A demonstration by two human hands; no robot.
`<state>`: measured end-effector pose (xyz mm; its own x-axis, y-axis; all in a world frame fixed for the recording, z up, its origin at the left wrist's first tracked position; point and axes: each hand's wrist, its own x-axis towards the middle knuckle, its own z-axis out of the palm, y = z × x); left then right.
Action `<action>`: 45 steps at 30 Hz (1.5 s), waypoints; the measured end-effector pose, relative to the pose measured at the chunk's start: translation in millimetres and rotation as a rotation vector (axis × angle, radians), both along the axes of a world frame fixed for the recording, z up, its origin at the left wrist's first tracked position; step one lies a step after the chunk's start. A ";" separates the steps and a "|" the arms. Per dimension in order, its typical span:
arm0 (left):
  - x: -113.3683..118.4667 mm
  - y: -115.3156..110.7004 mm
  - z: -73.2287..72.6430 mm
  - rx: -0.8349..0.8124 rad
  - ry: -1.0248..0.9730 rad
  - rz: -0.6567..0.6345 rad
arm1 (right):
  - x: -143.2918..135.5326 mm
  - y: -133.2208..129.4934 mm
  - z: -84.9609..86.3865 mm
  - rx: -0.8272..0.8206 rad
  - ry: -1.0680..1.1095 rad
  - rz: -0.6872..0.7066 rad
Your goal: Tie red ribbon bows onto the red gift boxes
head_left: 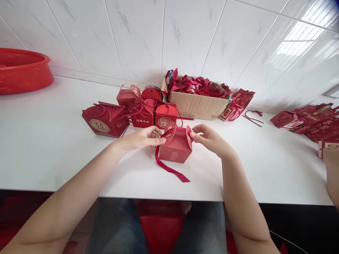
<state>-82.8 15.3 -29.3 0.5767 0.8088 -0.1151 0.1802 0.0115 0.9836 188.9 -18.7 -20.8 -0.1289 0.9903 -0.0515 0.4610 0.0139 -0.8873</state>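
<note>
Left hand (144,137): pinching left flap (171,133)
Right hand (209,139): pinching right flap (189,134)
Box (174,153): one, between hands
Ribbon (172,170): one, trailing from left-hand flap
Carton (196,105): one, beyond hands

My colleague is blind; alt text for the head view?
A person's left hand and right hand touch the flaps of a red box with a trailing ribbon. Behind it stand more red boxes and a carton of ribbons.
</note>
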 end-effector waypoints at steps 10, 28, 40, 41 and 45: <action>-26.5 5.4 21.3 0.078 0.089 -0.128 | 2.4 -0.4 5.6 -0.089 0.035 0.185; -64.0 -19.8 70.7 0.281 0.162 0.411 | 30.5 16.9 1.7 0.171 0.975 0.030; 2.9 -10.6 140.7 0.441 0.091 0.159 | 24.0 21.6 83.1 0.457 0.610 0.203; 5.7 -10.2 145.3 0.443 0.101 0.161 | 22.0 21.3 87.9 0.463 0.578 0.219; 13.9 -10.7 153.9 0.561 0.101 0.095 | 12.1 23.2 94.1 0.534 0.555 0.280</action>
